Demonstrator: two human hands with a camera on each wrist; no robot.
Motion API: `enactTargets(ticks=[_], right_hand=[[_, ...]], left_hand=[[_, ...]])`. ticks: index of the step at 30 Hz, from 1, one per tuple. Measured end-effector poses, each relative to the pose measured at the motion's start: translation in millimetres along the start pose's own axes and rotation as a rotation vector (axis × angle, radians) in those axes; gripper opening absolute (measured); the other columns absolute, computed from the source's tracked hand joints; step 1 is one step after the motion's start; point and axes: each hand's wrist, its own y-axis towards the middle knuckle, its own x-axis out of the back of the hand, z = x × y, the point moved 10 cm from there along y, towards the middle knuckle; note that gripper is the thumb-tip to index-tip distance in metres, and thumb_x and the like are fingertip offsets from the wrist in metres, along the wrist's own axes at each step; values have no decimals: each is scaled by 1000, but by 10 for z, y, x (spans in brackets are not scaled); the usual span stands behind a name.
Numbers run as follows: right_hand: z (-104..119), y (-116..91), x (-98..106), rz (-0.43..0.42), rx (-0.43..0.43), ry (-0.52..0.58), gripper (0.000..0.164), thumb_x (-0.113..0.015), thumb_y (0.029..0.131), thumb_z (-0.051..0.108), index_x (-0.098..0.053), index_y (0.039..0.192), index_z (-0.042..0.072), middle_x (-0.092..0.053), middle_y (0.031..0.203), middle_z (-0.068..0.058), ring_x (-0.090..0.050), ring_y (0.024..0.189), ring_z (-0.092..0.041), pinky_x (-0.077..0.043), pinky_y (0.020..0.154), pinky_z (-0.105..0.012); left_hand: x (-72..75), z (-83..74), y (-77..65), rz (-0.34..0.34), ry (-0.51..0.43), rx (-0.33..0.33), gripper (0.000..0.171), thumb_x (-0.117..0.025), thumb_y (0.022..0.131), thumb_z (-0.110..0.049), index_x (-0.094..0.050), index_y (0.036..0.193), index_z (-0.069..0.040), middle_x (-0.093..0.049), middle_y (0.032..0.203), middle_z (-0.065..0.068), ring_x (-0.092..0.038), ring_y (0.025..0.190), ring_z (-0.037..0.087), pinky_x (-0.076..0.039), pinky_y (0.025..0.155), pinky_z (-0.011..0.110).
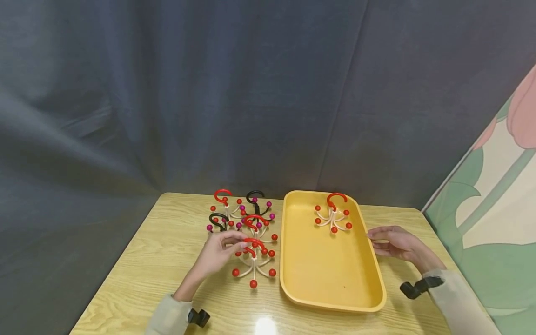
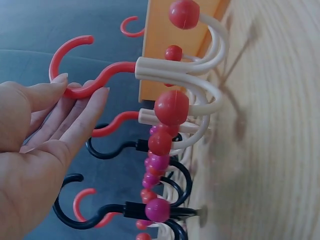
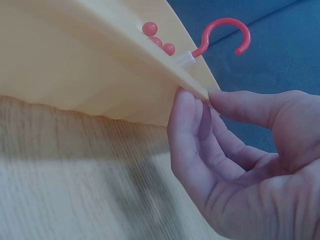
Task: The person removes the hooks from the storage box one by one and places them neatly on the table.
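My left hand pinches the red hook of a white multi-arm hanger between thumb and fingers. This hanger stands upright, its curved arms tipped with red balls, and its hook shows clearly in the left wrist view. On the other side, my right hand grips the right rim of a yellow tray, thumb on top and fingers beneath in the right wrist view. Inside the tray, near its far right corner, a similar red-hooked hanger stands upright.
Behind my left hand cluster more hangers: white ones with red hooks, such as the far-left hanger, and black ones with purple balls, such as the black hanger. A dark curtain hangs along the back of the wooden table.
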Motion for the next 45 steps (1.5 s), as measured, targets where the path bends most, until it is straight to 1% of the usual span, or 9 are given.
enactTargets(ticks=[5, 6, 8, 14, 21, 28, 37, 40, 45], right_hand=[[-13, -3, -3, 22, 8, 15, 13, -61, 107, 11, -72, 114, 8, -77, 99, 1, -75, 90, -13, -65, 85, -31], [-14, -3, -2, 21, 6, 17, 13, -61, 107, 11, -72, 113, 8, -77, 99, 1, -75, 90, -13, -65, 85, -32], [-18, 0, -1, 16, 2, 22, 12, -62, 106, 11, -72, 113, 8, -77, 99, 1, -75, 90, -13, -65, 85, -32], [-24, 5, 4, 9, 0, 26, 12, -62, 106, 11, -72, 112, 9, -77, 98, 1, -75, 89, -13, -65, 85, -32], [-43, 7, -1, 13, 8, 34, 12, -62, 107, 12, -73, 109, 11, -77, 98, 2, -74, 88, -12, -65, 85, -31], [-46, -7, 7, -4, 2, 14, 12, -62, 107, 13, -72, 112, 9, -77, 98, 1, -74, 88, -13, -65, 85, -32], [-41, -3, 1, 4, 7, -1, 16, -62, 107, 14, -73, 115, 7, -77, 98, 2, -74, 89, -12, -65, 86, -31], [-41, -4, -2, 8, 8, 4, 16, -62, 107, 15, -73, 115, 7, -77, 98, 2, -74, 89, -12, -65, 86, -32], [-35, -2, 3, 18, 12, 18, 15, -62, 107, 15, -74, 113, 9, -78, 99, 2, -75, 90, -12, -65, 86, -32]], left_hand=[[-23, 69, -18, 1, -29, 7, 21, -75, 97, -14, -76, 116, -6, -78, 117, 21, -77, 104, 39, -64, 89, 44], [-21, 75, -20, -1, -32, 5, 21, -75, 97, -14, -76, 116, -6, -78, 117, 22, -77, 104, 38, -63, 90, 46], [-15, 82, -25, -6, -31, 3, 20, -74, 97, -14, -77, 116, -6, -77, 117, 23, -78, 105, 37, -64, 90, 47], [-16, 123, -58, -12, -33, 30, 22, -77, 96, -19, -77, 114, -8, -79, 115, 18, -77, 106, 40, -65, 84, 39], [-19, 126, -85, -11, -46, 19, 25, -77, 96, -22, -77, 116, -7, -79, 116, 17, -78, 104, 32, -65, 86, 41], [-2, 161, -108, -28, -45, 55, 23, -79, 94, -23, -77, 114, -11, -80, 113, 12, -78, 100, 33, -62, 69, 31], [-8, 115, -127, -33, -49, 25, 24, -79, 95, -20, -77, 115, -7, -80, 114, 18, -78, 94, 13, -65, 81, 34], [-14, 124, -130, -34, -47, 36, 24, -80, 93, -18, -77, 114, -8, -79, 117, 18, -78, 98, 13, -65, 85, 34], [-29, 104, -138, -22, -60, 41, 27, -81, 92, -16, -76, 118, -8, -77, 124, 15, -77, 108, 25, -63, 89, 26]])
